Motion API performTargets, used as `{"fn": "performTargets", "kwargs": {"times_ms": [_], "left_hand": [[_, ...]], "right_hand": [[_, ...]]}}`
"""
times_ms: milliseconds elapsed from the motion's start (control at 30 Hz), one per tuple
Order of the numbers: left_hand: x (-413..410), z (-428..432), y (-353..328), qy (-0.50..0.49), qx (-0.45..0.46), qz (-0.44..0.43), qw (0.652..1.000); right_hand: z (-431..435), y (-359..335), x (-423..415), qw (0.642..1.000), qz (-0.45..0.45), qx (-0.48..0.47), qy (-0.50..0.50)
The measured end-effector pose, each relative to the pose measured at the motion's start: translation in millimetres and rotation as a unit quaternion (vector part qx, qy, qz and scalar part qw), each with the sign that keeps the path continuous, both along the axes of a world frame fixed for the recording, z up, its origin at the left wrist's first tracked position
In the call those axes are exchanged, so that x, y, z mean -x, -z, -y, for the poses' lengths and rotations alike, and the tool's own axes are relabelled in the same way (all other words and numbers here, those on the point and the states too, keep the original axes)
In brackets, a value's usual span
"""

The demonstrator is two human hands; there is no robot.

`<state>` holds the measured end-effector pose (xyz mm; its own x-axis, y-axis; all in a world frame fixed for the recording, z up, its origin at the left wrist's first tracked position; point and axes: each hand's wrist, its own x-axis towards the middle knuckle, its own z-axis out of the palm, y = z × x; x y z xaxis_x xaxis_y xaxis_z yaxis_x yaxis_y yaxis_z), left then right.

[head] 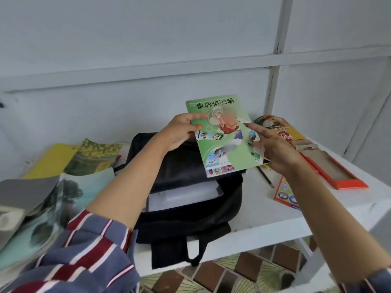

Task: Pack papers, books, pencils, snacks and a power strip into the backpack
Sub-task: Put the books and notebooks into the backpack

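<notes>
I have the green book [222, 136] in both hands, held in the middle of the frame above the open backpack [190, 187], its cover facing me. My left hand [179, 134] grips the book's left edge, thumb on the cover. My right hand [273, 149] pinches its lower right corner, fingers across the front. White papers [184, 197] already lie inside the bag, so I judge this to be the book-packing step. Next I should tip the book flat and slide it in alongside the papers, keeping the bag's mouth from folding shut. More books [63, 176] wait at the left of the frame, and a pencil [265, 179] lies on the tabletop [264, 220] right of the bag.
</notes>
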<state>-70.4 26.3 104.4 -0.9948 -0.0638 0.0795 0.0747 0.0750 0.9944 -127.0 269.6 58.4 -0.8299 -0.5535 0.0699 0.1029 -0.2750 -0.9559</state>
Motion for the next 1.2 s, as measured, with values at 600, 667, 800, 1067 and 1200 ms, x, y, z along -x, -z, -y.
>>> {"fn": "performTargets", "kwargs": {"times_ms": [600, 667, 800, 1067, 1200], "left_hand": [[-108, 12, 75, 0.008, 0.521, -0.074, 0.85], [-103, 15, 81, 0.019, 0.599, -0.056, 0.799], [-96, 22, 90, -0.001, 0.68, -0.022, 0.733], [-79, 30, 83, -0.04, 0.553, 0.015, 0.832], [-69, 34, 62, -0.051, 0.586, 0.026, 0.808]], "right_hand": [[-69, 43, -63, 0.985, 0.107, 0.037, -0.127], [-81, 50, -64, 0.983, 0.115, 0.035, -0.142], [-90, 62, -73, 0.977, 0.111, 0.0, -0.181], [-78, 81, -84, 0.965, 0.09, -0.088, -0.229], [-63, 79, -78, 0.965, 0.097, -0.087, -0.228]]}}
